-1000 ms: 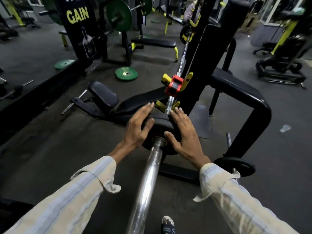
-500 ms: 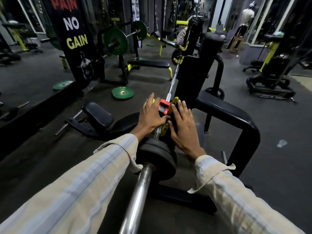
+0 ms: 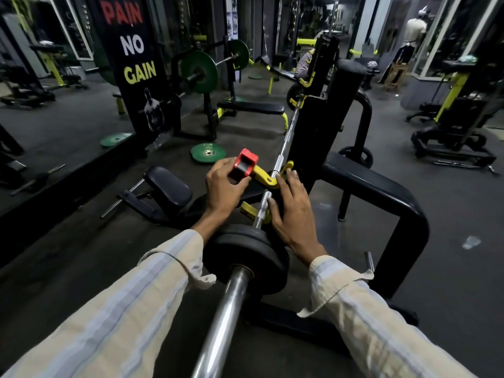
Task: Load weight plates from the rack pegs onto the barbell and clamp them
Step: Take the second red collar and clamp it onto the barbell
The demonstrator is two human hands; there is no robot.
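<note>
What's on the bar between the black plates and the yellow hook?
Head view: only bare knurled bar between the black plates and yellow hook. The clamp is off the bar, in the left hand.

Left hand [image 3: 225, 184] clenched, right hand [image 3: 293, 211] flat.

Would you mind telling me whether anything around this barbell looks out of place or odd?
Two green weight plates lie flat on the dark floor, off any peg. The red and yellow clamp sits in the left hand, off the chrome barbell, so the black plates remain unclamped.
</note>
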